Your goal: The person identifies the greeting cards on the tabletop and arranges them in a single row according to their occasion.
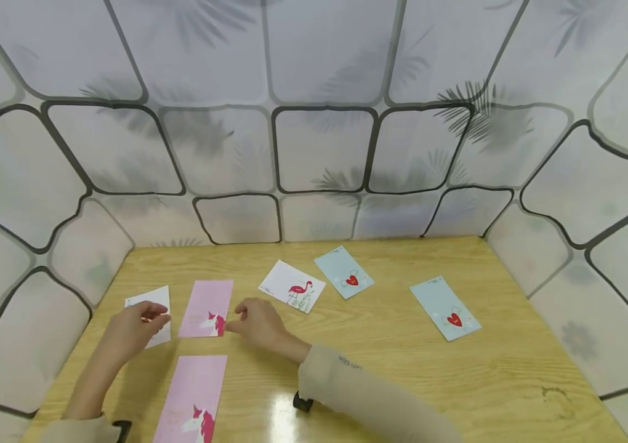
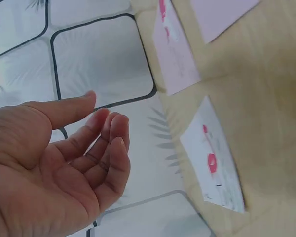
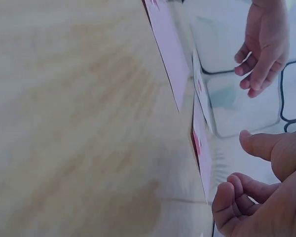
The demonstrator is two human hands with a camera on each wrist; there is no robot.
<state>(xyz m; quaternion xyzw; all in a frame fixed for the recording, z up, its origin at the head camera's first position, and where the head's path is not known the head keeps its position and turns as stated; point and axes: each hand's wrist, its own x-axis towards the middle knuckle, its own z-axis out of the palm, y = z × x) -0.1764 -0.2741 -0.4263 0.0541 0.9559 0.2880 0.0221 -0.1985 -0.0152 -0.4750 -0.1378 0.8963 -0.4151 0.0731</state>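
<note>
My left hand (image 1: 132, 329) hovers over a white card (image 1: 156, 295) at the table's left, its fingers loosely curved around nothing. In the left wrist view the same card (image 2: 214, 160) shows a red flamingo print, and a gap stands between thumb and fingers. Just to its right lies a pink card (image 1: 209, 300) with a unicorn. By that card's right edge is my right hand (image 1: 263, 323), fingertips close to it. The right wrist view shows this hand (image 3: 259, 200) with thumb and fingers apart, holding nothing. A second pink unicorn card (image 1: 194, 387) lies nearer to me.
Another white flamingo card (image 1: 286, 284) lies beyond my right hand, beside a light blue card (image 1: 342, 271) with a red heart. A second blue heart card (image 1: 441, 304) lies farther right. A patterned curtain (image 1: 322, 151) borders the wooden table (image 1: 380, 357) at back and sides.
</note>
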